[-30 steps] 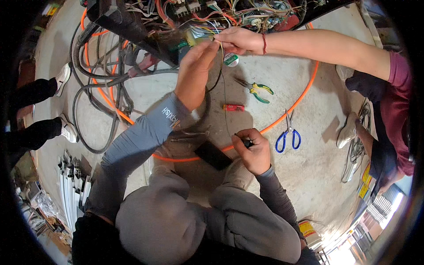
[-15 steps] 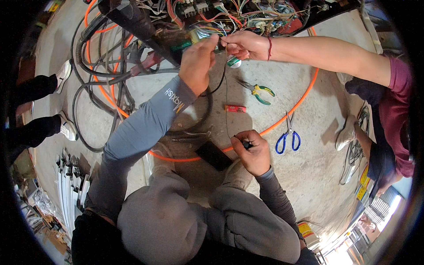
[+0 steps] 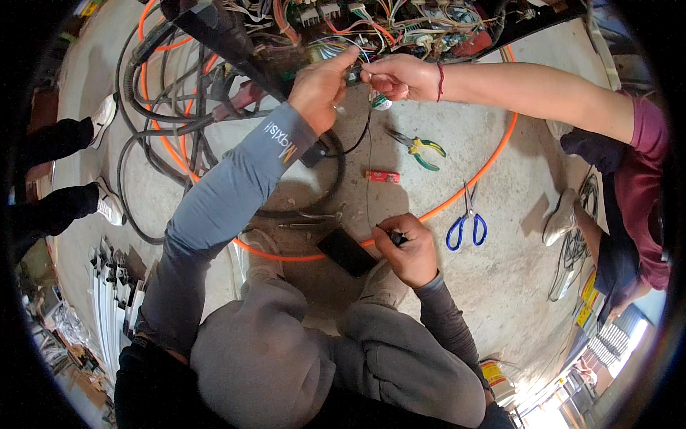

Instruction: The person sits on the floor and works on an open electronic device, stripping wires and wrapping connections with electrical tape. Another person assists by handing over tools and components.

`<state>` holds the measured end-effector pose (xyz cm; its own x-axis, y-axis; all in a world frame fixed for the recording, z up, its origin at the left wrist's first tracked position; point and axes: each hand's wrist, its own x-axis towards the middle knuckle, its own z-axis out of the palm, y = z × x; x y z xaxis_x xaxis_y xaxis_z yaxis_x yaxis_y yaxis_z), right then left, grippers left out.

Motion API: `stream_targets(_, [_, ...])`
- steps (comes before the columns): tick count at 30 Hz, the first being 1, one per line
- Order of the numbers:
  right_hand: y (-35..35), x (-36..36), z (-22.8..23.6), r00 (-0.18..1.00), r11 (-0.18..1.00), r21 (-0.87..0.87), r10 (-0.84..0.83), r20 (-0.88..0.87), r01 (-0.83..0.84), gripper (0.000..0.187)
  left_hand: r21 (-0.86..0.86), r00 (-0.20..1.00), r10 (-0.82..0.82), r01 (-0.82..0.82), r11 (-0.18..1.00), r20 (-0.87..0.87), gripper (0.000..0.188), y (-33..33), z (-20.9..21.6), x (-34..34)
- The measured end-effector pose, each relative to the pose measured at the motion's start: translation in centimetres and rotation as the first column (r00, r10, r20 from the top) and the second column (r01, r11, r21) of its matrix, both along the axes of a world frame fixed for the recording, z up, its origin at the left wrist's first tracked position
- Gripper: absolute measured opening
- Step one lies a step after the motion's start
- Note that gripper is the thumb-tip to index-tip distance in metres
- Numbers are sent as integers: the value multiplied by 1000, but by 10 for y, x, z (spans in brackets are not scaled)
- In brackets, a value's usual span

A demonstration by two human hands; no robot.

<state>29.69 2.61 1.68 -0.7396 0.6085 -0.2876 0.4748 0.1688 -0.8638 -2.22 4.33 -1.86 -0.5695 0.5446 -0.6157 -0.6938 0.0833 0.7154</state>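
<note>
My left hand (image 3: 316, 89) is raised at the edge of an opened machine full of wires (image 3: 379, 28). Its upper finger points at thin coloured wires, the other fingers are curled, and anything inside them is hidden. A co-worker's hand (image 3: 404, 76), from the right, pinches a thin wire close to my fingertips. Lower down, my right hand (image 3: 407, 250) is closed around a small black object (image 3: 397, 237), mostly covered by the fingers. A thin dark wire (image 3: 369, 164) runs from near the co-worker's fingers down to my right hand.
Green-and-yellow pliers (image 3: 418, 148), a red cylinder (image 3: 382, 176) and blue-handled scissors (image 3: 468, 222) lie on the concrete floor. A dark flat phone-like slab (image 3: 346, 252) rests by my feet. An orange hose (image 3: 493, 171) loops around; black cables (image 3: 143, 143) coil at left.
My left hand has shifted slightly up, with its upper finger now more stretched out. The co-worker's hand has moved a little down and right. My right hand stays nearly still.
</note>
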Motion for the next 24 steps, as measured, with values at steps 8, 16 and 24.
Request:
stream_targets(8, [0, 1, -1, 999, 1000, 24, 9, 31, -10, 15, -14, 999, -46, 46, 999, -25, 34, 4, 4, 1])
stream_targets(16, [0, 1, -3, 1000, 999, 43, 25, 6, -25, 15, -112, 999, -23, 19, 994, -32, 36, 6, 0, -2])
stream_targets(24, [1, 2, -3, 999, 999, 31, 40, 22, -41, 16, -47, 993, -115, 113, 992, -26, 29, 7, 4, -4])
